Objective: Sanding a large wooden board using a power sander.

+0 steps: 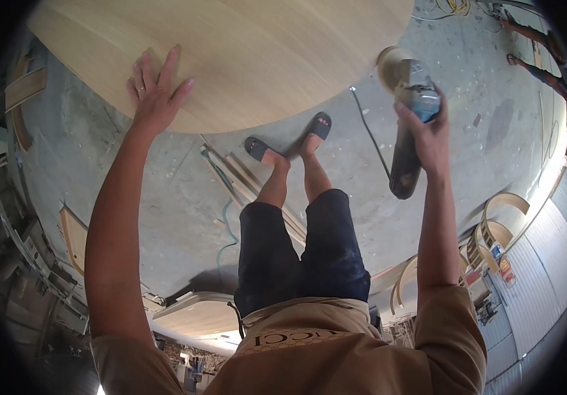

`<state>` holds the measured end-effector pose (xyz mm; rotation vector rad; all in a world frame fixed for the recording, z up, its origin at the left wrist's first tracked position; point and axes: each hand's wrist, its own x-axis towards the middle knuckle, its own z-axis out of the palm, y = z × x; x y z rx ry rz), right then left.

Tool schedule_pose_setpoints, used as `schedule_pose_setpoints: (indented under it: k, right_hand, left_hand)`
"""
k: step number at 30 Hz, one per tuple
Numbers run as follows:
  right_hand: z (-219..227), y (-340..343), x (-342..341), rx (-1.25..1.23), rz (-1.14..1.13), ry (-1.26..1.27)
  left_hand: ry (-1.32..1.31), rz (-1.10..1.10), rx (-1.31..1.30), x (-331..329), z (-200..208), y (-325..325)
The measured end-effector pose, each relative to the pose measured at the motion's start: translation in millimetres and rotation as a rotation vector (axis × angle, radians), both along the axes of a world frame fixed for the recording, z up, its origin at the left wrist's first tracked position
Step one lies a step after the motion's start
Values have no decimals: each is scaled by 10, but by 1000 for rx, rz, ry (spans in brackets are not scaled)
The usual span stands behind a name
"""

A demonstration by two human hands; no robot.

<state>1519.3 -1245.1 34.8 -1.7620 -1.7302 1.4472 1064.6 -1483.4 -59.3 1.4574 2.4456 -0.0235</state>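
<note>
A large pale wooden panel [244, 59] with a rounded edge stretches across the top of the view. My left hand [157, 95] lies flat on it near its left edge, fingers spread and holding nothing. In my right hand [425, 125] is an angle grinder [405, 158], gripped around its body with the fingers wrapped over it. The grinder's round tan disc [392, 66] is beside the panel's right edge; whether it touches the wood I cannot tell. A dark cord [369, 128] runs from the tool's lower end toward the panel.
Wooden strips [244, 178] and a green hose [231, 224] lie on the concrete floor [185, 217] by my feet. Curved wooden pieces [494, 224] stand at the lower right. Another person's legs [540, 59] and a coiled yellow cable [456, 6] are at the upper right.
</note>
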Motion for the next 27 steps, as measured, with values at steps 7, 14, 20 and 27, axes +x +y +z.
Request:
schedule_pose_setpoints:
  k: [7, 14, 20, 27]
  right_hand:
    - [70, -389, -106, -18, 154, 91]
    - [187, -1189, -462, -81, 357, -78]
    - [314, -1567, -814, -276, 330, -66]
    - [335, -2801, -1388, -215, -70, 133]
  left_hand:
    - [14, -9, 0, 3, 29, 6]
    - [-40, -55, 14, 53, 169, 52]
    - [-97, -298, 80, 15, 331, 189]
    - [-114, -535, 151, -843, 212, -259]
